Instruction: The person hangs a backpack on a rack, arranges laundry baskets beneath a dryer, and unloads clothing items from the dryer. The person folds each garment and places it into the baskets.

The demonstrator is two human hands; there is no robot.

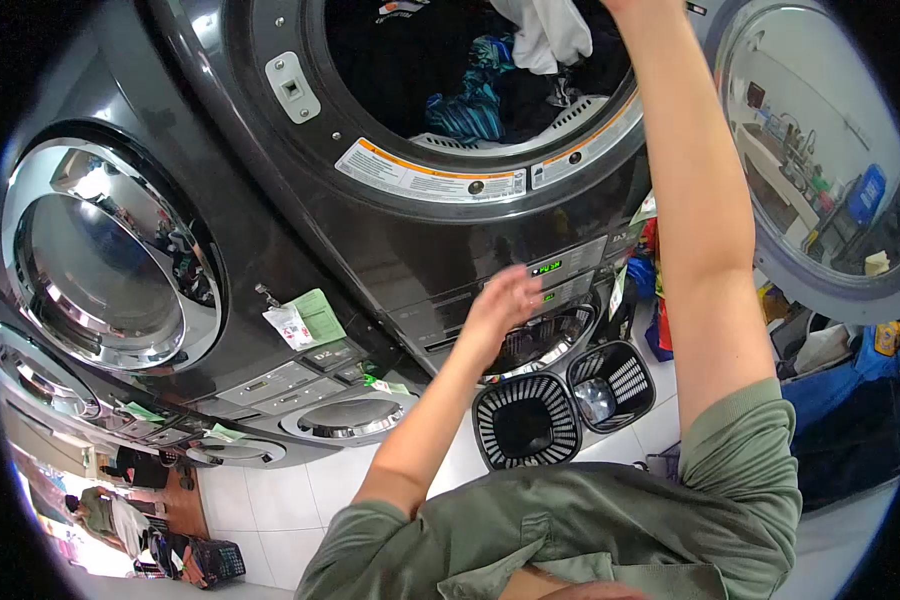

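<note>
My left hand [507, 300] is slightly blurred in front of the dryer's control panel [576, 262], near its green display. Its fingers are stretched out, with nothing visible in them; whether they touch the panel I cannot tell. My right arm [705, 210] reaches up past the dryer opening. Only the base of my right hand [632, 5] shows at the top edge, its fingers out of frame. Inside the dark drum lie a white cloth [552, 35], a blue-and-black patterned garment [470, 110] and dark clothes. The round dryer door [820, 140] stands open on the right.
Two black slotted baskets [527, 420] stand on the white tiled floor [280, 490] below. Another dryer with a closed chrome-ringed door [110, 255] is at left, a green tag [317, 315] hanging from it. Blue bags [850, 390] are at right. Another person [100, 512] stands far left.
</note>
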